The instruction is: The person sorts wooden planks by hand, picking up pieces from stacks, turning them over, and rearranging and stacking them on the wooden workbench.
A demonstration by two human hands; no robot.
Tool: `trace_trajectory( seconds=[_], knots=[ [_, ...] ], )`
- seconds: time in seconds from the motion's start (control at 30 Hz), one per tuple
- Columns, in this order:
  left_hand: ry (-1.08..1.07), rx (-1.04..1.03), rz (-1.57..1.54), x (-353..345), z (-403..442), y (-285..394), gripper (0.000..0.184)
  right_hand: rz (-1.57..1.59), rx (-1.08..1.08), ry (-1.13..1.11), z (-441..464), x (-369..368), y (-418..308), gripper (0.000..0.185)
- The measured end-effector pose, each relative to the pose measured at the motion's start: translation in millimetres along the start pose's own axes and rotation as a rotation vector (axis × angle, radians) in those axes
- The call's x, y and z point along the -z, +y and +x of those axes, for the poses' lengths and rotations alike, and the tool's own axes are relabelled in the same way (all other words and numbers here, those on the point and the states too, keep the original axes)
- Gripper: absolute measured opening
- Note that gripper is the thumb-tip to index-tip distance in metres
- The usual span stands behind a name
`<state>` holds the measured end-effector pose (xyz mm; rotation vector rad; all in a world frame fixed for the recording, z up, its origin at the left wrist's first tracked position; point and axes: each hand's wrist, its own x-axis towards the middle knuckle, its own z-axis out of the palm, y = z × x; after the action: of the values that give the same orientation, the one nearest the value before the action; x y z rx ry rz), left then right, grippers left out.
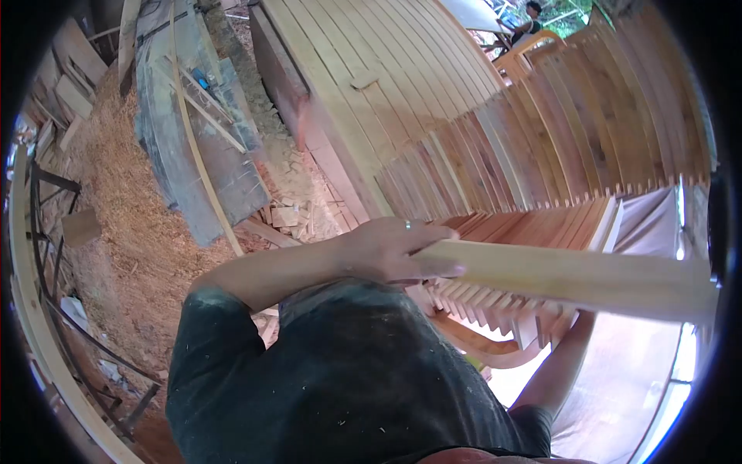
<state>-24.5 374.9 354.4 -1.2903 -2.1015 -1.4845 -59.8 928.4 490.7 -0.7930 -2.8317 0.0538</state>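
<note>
A pale wooden board [580,274] lies across in front of me, reaching from the middle to the right edge. My left hand [398,251], with a ring on one finger, is closed around the board's left end, thumb and fingers on opposite sides. Up behind the board comes my right forearm [558,371]; the board and slats hide that hand and its fingers. Below and behind the board stands a row of reddish wooden slats [533,224] on edge, close together. I cannot tell whether the board touches them.
A long row of brown boards [556,131] stands beyond, next to a slatted pale wood surface [386,46]. At left, a dusty sheet-topped bench [201,147] carries thin strips. Wood shavings [131,224] cover the floor. A person [529,22] is at the far back.
</note>
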Motion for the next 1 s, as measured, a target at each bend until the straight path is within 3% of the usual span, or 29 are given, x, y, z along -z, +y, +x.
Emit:
trace_trajectory(
  seconds=[0.03,0.1,0.17,0.27,0.3,0.33,0.4,0.47,0.57,0.63,0.7,0.83,0.93,0.97,1.0],
  knots=[
    [0.064,-0.040,-0.008,13,9,8,0.071,-0.008,-0.017,0.000,-4,3,-4,0.046],
    [0.346,-0.328,0.120,39,27,11,0.067,-0.029,-0.053,0.006,-16,11,-12,0.044],
    [0.365,-0.129,-0.120,50,30,-1,0.065,-0.060,-0.091,0.027,-23,18,-24,0.042],
    [0.744,-0.270,0.316,87,44,-23,0.066,-0.160,-0.023,0.047,9,3,39,0.046],
    [0.824,-0.255,0.398,92,43,-41,0.068,-0.202,-0.029,0.057,-7,8,27,0.046],
    [0.812,-0.110,0.401,97,34,-60,0.068,-0.246,-0.044,0.060,-27,17,-12,0.046],
    [0.771,0.204,0.361,99,9,-102,0.070,-0.137,-0.152,0.069,-45,19,-39,0.048],
    [0.698,0.534,0.238,82,-15,-140,0.075,-0.174,-0.060,0.192,-33,0,-7,0.046],
    [0.338,0.904,0.339,43,-52,-192,0.082,-0.104,-0.138,0.167,-37,2,-20,0.044],
    [0.238,0.950,0.235,9,-74,-228,0.083,-0.110,-0.180,0.171,-40,2,-28,0.042],
    [0.215,0.831,0.201,-26,-96,-284,0.083,-0.238,0.026,0.213,-26,-12,9,0.042],
    [0.151,0.742,0.418,-38,-74,-359,0.081,-0.086,-0.235,0.107,-42,9,-39,0.050],
    [-0.075,0.871,0.816,-47,-72,-371,0.070,-0.073,-0.242,0.111,-36,5,-26,0.055],
    [-0.402,0.942,0.673,-62,-98,-394,0.065,-0.047,-0.211,0.097,-42,8,-25,0.057],
    [-0.511,0.865,0.597,-83,-127,-387,0.060,-0.013,-0.179,0.091,-46,11,-23,0.060]
  ],
)
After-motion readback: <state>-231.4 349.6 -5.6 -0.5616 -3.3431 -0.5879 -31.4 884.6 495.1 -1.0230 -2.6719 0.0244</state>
